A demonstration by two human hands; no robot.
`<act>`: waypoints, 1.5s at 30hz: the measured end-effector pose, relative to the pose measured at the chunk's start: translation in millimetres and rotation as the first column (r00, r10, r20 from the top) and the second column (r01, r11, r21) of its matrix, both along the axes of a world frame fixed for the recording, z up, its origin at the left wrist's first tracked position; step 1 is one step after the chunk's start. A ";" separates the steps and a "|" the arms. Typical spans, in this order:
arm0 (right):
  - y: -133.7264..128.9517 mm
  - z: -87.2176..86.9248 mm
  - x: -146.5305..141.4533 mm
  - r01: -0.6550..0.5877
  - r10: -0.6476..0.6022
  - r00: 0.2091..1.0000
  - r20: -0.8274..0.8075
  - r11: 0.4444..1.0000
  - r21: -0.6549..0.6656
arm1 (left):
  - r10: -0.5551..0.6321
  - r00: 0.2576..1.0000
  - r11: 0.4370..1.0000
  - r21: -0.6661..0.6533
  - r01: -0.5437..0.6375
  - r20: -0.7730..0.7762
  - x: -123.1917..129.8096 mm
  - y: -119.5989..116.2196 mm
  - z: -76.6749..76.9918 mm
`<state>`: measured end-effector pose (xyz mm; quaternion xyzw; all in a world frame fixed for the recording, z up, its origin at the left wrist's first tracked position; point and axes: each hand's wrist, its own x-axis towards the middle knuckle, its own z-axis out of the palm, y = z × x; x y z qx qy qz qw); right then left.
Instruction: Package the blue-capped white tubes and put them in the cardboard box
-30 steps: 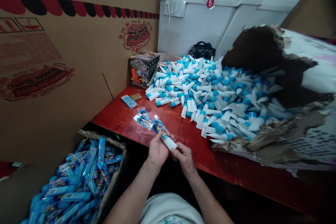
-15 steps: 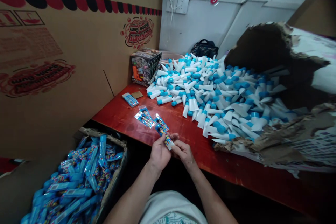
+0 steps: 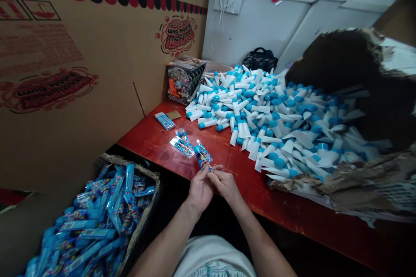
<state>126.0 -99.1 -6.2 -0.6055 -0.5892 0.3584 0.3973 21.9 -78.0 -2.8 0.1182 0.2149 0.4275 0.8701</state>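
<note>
Upward has moved our packet; left hand and right hand pinch its lower end, seemingly closing it; next it needs laying on the worktop.

Right at the bottom of the view, there's the pale white top, loose and soft-looking fabric, and look at that, a teal line print peeking up along its lower edge, too cut off to read! Out on either side come two bare arms: the left forearm and the right forearm, both lean, tapering neatly into the wrists. Then the left hand and the right hand, bare skin all the way, no gloves on this worker, with slender fingers at the tips!
</note>
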 end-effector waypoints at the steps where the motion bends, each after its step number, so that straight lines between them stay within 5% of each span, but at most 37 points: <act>1: 0.1 -0.3 0.8 -0.014 0.012 0.999 -0.044 1.000 -0.027 | 0.001 1.000 1.000 0.015 -0.001 -0.022 -1.0 0.2 1.4; 4: -0.1 -0.4 3.2 -0.031 0.021 0.991 -0.135 0.997 -0.068 | -0.046 0.998 0.999 0.023 0.047 -0.044 -7.2 5.1 6.2; 11: -1.5 1.8 6.4 -0.110 0.106 0.993 0.054 0.990 0.090 | 0.038 0.997 0.997 -0.057 -0.042 -0.064 -26.4 29.5 11.9; 20: -4.6 5.2 -5.7 -0.017 0.023 0.996 -0.084 0.997 0.072 | 0.121 0.991 0.992 -0.035 -0.123 -0.056 -17.2 13.5 9.7; 29: -10.0 -1.2 -0.6 -0.142 0.145 0.984 -0.106 0.989 0.038 | 0.125 0.991 0.978 -0.172 -0.114 0.052 -31.2 30.3 17.1; 45: -9.7 -3.3 -22.4 -0.046 0.038 0.997 0.062 0.990 0.133 | 0.201 0.978 0.956 -0.226 -0.186 0.046 -32.0 20.6 12.1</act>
